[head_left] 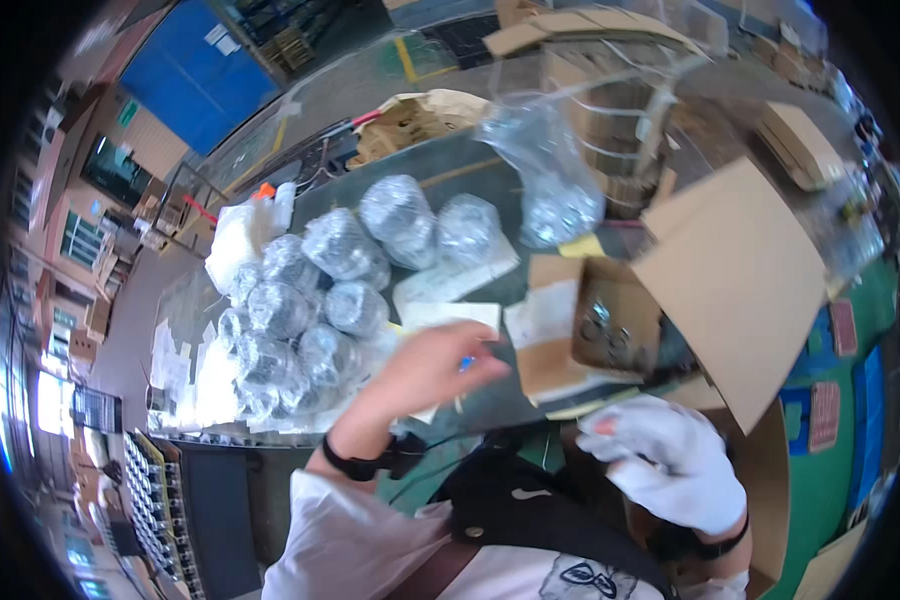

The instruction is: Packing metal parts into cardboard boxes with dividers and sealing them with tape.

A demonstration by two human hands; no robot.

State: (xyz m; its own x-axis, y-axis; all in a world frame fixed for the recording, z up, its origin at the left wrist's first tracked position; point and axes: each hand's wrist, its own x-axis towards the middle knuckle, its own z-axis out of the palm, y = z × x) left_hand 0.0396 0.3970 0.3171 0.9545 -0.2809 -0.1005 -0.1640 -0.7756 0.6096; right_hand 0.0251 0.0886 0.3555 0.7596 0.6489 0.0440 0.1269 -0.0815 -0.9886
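Note:
My left hand (425,368), bare, is over the near edge of the table beside white papers (450,316). Its fingers are bent around a small blue thing (467,363), too small and blurred to name. My right hand (675,465) wears a white glove and is in front of the open carton, above a larger cardboard box (768,480). Its fingers are curled and apart from the thumb, with nothing visible between them. Several bubble-wrapped round pieces (345,245) are grouped on the left of the table. The small open carton (640,350) has a few ring-shaped metal parts (598,313) inside.
A clear plastic bag (555,190) with shiny contents stands at the table's far right. A large cardboard flap (735,290) rises at the right. Behind the table is a brown paper sack (420,115). Blue crates (865,430) stand on the green floor at the far right.

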